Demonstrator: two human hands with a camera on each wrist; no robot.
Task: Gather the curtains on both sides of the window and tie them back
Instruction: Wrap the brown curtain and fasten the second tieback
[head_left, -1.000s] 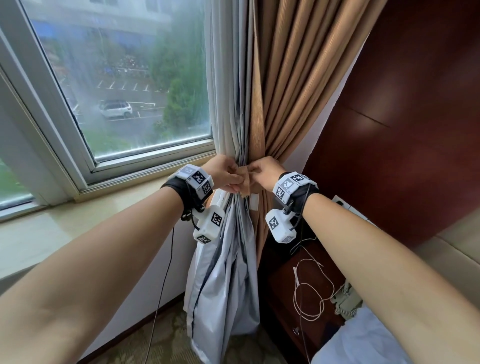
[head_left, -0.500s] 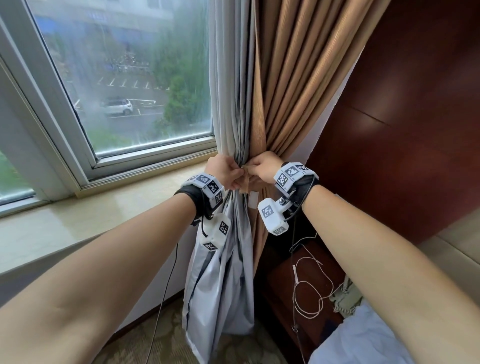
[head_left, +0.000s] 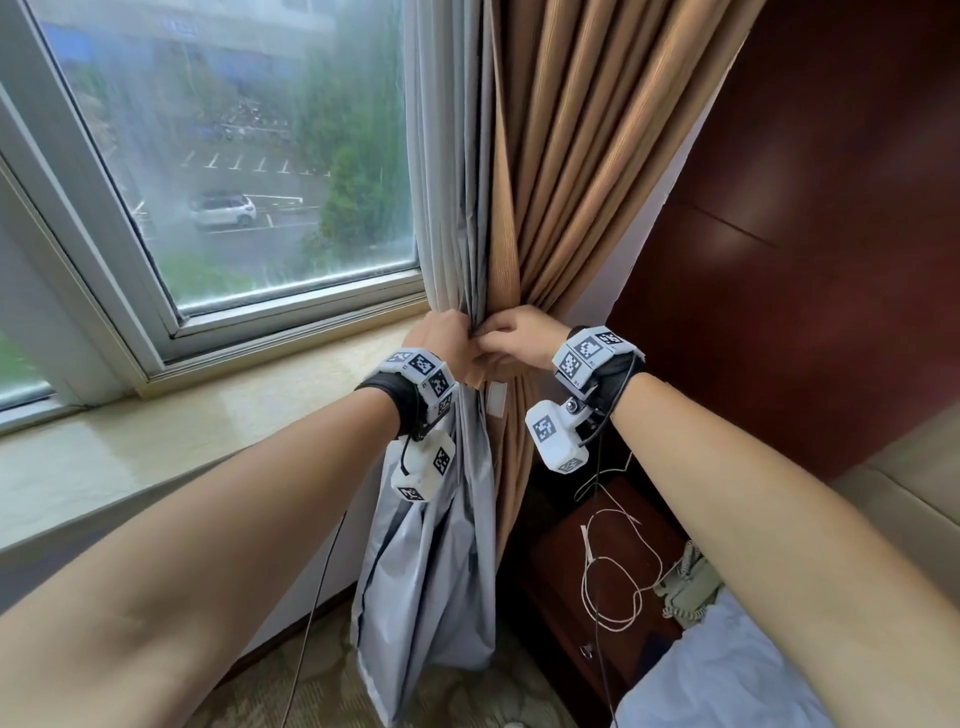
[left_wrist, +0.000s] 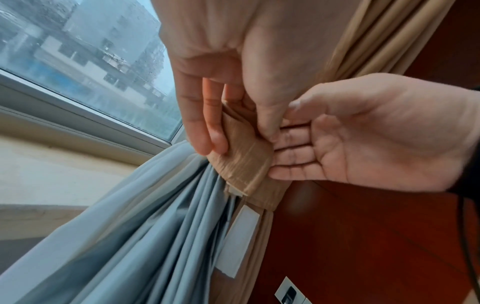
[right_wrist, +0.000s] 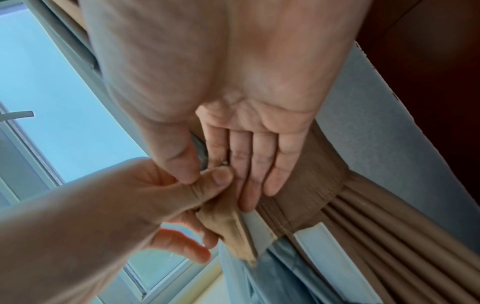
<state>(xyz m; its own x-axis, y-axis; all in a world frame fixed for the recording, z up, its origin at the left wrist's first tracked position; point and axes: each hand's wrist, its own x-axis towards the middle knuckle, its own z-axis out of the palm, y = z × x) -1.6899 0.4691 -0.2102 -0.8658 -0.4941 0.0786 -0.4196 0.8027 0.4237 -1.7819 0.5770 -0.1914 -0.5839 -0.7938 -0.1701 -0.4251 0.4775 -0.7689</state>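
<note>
1. Drawn tighter together than a second ago: left grip (head_left: 441, 340) and right grip (head_left: 519, 340) now knuckle to knuckle, covering the tan strip end that showed between them in the head view.
2. Left grip: thumb and fingers pinching the free end of the tie-back band (left_wrist: 246, 160). Right grip: fingers laid fairly straight along the same band, thumb closing beside the left thumb, apparently pinching it too.
3. Band wrapped round the gathered grey curtain (head_left: 447, 182) and tan curtain (head_left: 582, 156), at the right of the window (head_left: 234, 182), level with the sill (head_left: 156, 441).
4. Key relation, head view: bundle running 12 to 6 o'clock, band crossing it 9 to 3. Loose end at 3 o'clock from the left grip, at 9 o'clock from the right; both equally near, touching it. Likely fastening pull: along that 9-to-3 line.
5. White tab (left_wrist: 240, 236) hanging just below the band at 6 o'clock; purpose unclear.
6. Hidden: any fastening, and the band's far side behind the bundle. Wrist views motion-blurred; fingertips behind the cloth unseen. Curtain on the window's other side out of frame.
</note>
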